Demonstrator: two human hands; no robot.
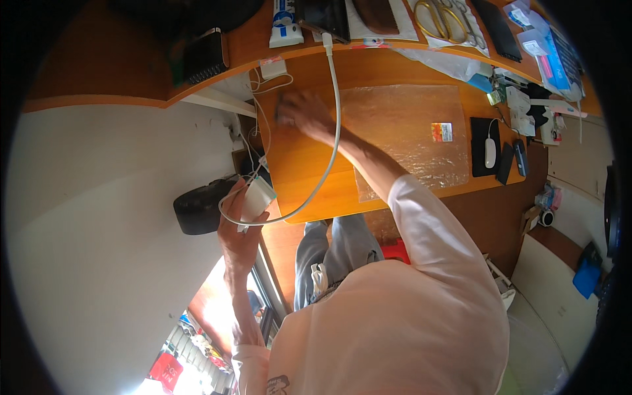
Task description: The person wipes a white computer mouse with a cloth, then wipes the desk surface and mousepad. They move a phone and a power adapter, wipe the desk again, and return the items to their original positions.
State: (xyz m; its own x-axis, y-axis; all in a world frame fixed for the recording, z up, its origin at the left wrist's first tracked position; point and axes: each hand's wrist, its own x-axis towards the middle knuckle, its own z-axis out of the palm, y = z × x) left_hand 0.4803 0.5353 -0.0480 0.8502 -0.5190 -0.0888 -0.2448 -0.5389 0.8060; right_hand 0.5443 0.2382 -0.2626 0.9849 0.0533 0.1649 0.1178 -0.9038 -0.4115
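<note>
My left hand (242, 222) is raised off the left edge of the wooden desk (306, 192), its fingers around a white box-like object (257, 198) with white cords near it. My right hand (303, 116) reaches over the desk's left part. It is blurred, and a dark thing shows at its fingers; whether that is a cloth or something else I cannot tell. A white cable (332, 148) hangs from a phone (323, 19) on the shelf and loops down across my left hand. Behind my right hand lies a small white adapter (273, 70) with a thin cord.
The curved shelf (296, 53) above holds a comb (377, 16), gold-handled scissors (439, 22) and a tube (286, 24). A clear plastic sheet (400, 123) covers the desk's middle. A white mouse (490, 152) lies at the right. A black bin-like container (200, 210) stands beside the wall.
</note>
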